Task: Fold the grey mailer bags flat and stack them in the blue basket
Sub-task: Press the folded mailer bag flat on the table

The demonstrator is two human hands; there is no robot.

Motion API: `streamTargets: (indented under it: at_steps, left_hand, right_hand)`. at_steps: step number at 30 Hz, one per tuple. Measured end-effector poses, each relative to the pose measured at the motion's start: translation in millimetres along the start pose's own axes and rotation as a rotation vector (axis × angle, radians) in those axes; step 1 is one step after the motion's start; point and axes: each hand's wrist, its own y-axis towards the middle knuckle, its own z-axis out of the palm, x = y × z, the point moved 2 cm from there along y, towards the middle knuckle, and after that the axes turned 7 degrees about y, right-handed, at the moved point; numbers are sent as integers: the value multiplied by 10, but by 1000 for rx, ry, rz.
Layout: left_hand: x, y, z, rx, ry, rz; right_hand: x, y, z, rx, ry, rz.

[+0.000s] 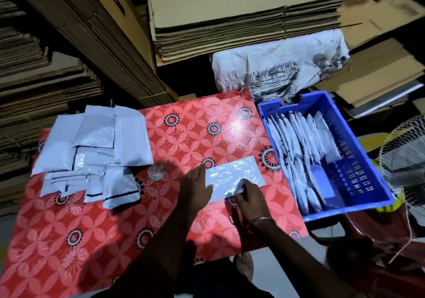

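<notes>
Mailer bag (234,178) lies near the table's (92,240) right edge, beside the blue basket (358,159). Left hand (195,189) presses flat-fingered; right hand (249,200) pinches its near edge. Crease firmly, edges aligned.

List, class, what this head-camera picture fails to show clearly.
- How many folded grey mailer bags stand in the blue plastic basket: they overlap.
- The near edge of the flat grey mailer bag: the left hand and right hand cover it.
- The lower sheets in the loose pile of grey mailers: upper ones hide them.
</notes>
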Motion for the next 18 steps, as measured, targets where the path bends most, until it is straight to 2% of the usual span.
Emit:
streamTargets:
  at_steps: [3,6,8,13,18]
  left_hand:
    - [-120,17,21,73,166,12]
    - [-148,-22,54,117,161,-47]
    - [-108,-19,78,154,31,-82]
    - [-130,-47,79,190,-484,-238]
    - [-513,-67,-83,247,-818,-266]
  right_hand:
    - [-20,74,186,38,-97,82]
    - [29,78,228,20,-62,149]
    - [87,71,201,14,-19,182]
    - [181,37,100,-11,88,226]
    - [186,-16,-57,-129,250,257]
